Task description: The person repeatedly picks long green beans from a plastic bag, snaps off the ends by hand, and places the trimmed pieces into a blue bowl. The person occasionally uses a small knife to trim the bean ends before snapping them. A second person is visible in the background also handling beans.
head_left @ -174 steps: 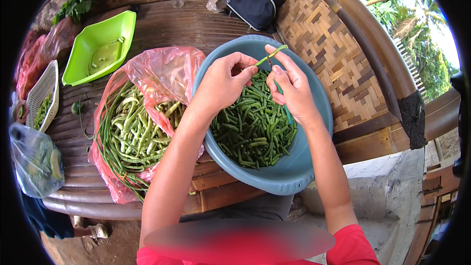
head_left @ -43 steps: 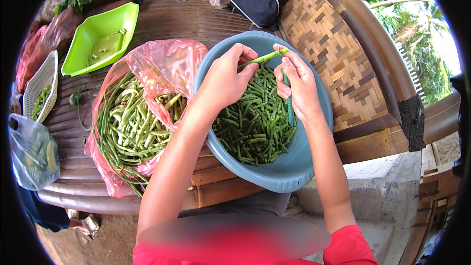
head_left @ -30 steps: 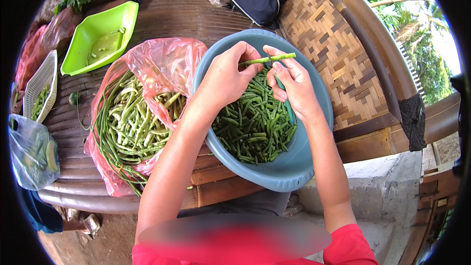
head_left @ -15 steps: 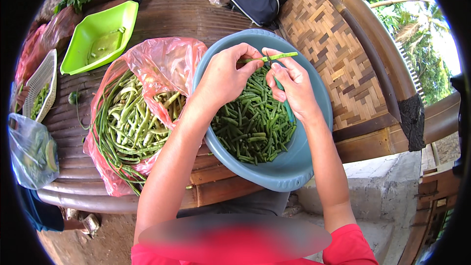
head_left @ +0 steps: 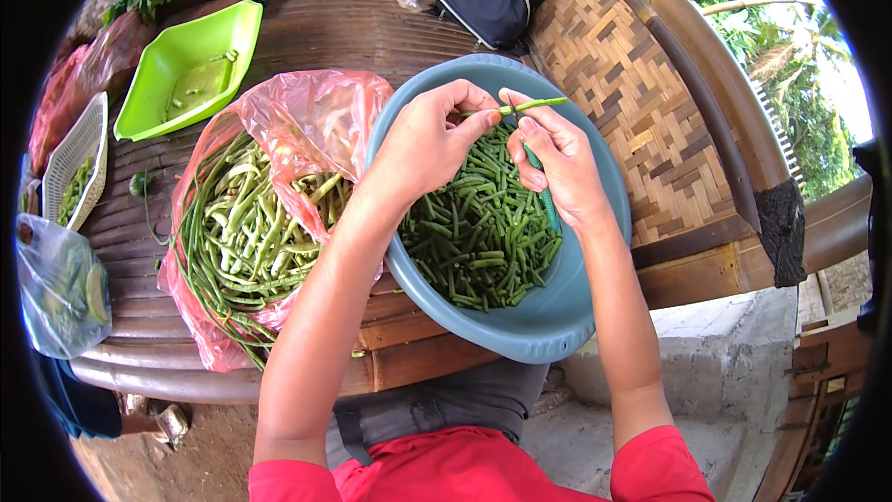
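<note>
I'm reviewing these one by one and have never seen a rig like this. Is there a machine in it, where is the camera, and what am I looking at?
There's no machine: these are a person's own bare hands. The camera is worn on the head and looks down; its fisheye lens bends straight edges near the rim.

The left hand holds a green bean. The right hand holds a small knife with a teal handle, its blade at the bean.

Below them is a blue basin of cut beans. On the slatted table, to the left, are a pink bag of long beans, a green tray and a white basket.
</note>
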### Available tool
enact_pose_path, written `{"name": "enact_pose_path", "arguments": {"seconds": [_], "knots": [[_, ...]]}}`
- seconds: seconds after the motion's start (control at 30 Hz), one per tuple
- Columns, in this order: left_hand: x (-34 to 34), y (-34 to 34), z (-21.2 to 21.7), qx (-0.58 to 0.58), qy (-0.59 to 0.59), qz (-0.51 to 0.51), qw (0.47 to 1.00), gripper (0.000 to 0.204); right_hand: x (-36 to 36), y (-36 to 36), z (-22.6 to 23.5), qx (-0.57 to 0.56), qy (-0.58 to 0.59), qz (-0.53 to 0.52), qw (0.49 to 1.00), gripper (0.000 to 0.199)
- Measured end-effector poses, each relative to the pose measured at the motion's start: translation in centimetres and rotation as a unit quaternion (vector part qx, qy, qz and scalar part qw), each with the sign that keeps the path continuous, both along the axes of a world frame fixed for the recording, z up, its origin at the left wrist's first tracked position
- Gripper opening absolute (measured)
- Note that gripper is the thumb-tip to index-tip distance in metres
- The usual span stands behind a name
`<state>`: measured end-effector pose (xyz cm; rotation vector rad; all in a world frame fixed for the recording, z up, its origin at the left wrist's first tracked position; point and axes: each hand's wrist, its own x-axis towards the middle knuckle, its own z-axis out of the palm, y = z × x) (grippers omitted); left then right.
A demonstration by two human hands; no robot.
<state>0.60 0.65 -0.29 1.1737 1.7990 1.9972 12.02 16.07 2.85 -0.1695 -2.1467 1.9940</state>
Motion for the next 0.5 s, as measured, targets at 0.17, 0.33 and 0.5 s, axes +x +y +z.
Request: {"name": "enact_pose_path", "arguments": {"seconds": [0.17, 0.33, 0.5], "knots": [[0.13, -0.10, 0.35, -0.004, 0.003, 0.022, 1.000, 0.015, 0.01, -0.08, 0.06, -0.015, -0.001, -0.011, 1.000, 0.038], [0.08, -0.52, 0.72, -0.070, 0.010, 0.022, 0.997, 0.020, -0.19, 0.00, -0.08, -0.003, -0.001, -0.015, 1.000, 0.041], [-0.19, -0.32, 0.59, -0.060, -0.031, 0.021, 0.997, 0.023, -0.19, 0.08, -0.02, -0.024, 0.017, -0.032, 0.999, 0.046]]}}
